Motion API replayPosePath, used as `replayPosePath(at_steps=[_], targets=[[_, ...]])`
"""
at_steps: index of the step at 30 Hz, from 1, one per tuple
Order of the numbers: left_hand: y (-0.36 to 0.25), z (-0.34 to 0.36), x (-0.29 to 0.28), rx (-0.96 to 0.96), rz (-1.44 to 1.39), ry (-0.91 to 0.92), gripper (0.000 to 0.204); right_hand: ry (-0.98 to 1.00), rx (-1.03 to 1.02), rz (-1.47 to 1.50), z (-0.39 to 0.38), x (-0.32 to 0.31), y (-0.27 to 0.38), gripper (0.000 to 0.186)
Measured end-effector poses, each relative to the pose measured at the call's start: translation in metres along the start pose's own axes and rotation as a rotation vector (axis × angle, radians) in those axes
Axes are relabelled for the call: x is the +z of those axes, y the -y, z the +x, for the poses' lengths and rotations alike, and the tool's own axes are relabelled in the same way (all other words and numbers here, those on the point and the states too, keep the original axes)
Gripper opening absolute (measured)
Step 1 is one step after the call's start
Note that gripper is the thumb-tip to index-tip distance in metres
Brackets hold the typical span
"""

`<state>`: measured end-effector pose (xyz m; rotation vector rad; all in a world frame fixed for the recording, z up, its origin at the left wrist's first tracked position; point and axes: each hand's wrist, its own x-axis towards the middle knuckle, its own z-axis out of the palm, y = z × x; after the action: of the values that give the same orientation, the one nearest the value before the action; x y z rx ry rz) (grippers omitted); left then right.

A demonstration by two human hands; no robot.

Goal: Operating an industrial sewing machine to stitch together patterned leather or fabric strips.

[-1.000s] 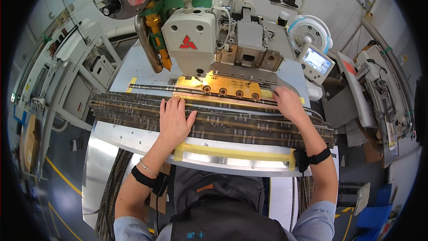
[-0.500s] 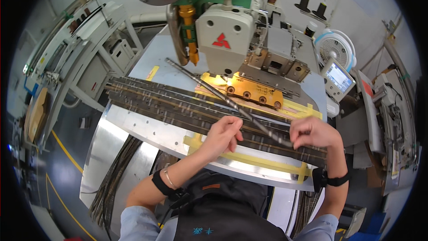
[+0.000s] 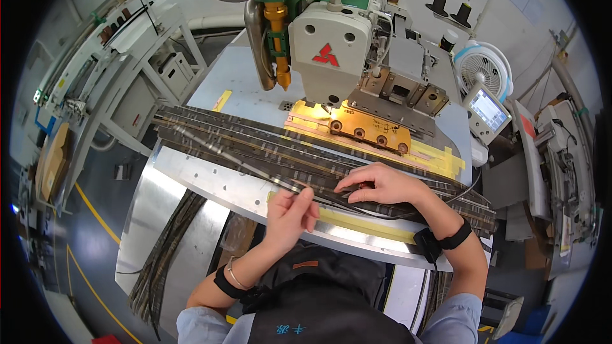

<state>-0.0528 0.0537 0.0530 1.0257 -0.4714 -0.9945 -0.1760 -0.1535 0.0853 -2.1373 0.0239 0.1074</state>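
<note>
Slanting up-left from the left hand (image 3: 290, 218): slim, pale-banded strip (image 3: 242, 164), blurred | left hand: curled at strip, grip cannot be told | right hand (image 3: 382, 185): arched over flat dark strips (image 3: 213, 129), hold unclear | tabletop (image 3: 201, 167): smooth, shiny metal

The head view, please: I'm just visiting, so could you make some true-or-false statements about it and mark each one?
1. A loose strip reaches the fingertips of the left hand. True.
2. The right hand is up against the machine head. False: it is lower down, over the row of dark strips.
3. The fan stands left of the machine head. False: it stands to the right.
4. Yellow tape runs along the near side of the bench. True.
5. The screen is black. False: it is lit.
</note>
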Motion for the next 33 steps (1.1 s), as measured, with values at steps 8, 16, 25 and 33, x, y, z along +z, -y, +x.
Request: replayPosePath(at_steps=[8,16,25,33], targets=[[-0.018,-0.009,-0.014,-0.010,0.216,0.041,0.025,-0.369,0.045,-0.483,-0.019,0.005,0.020,0.024],[-0.049,0.014,-0.057,-0.110,1.089,0.061,0.034,-0.551,0.492,-0.670,-0.104,-0.038,-0.041,0.024],[-0.074,0.091,-0.116,0.767,1.597,-0.265,0.022,-0.619,0.575,-0.614,-0.177,-0.071,-0.066,0.026],[-0.079,0.140,-0.144,0.700,1.887,-0.254,0.047,-0.586,0.460,-0.496,-0.154,-0.069,-0.063,0.028]])
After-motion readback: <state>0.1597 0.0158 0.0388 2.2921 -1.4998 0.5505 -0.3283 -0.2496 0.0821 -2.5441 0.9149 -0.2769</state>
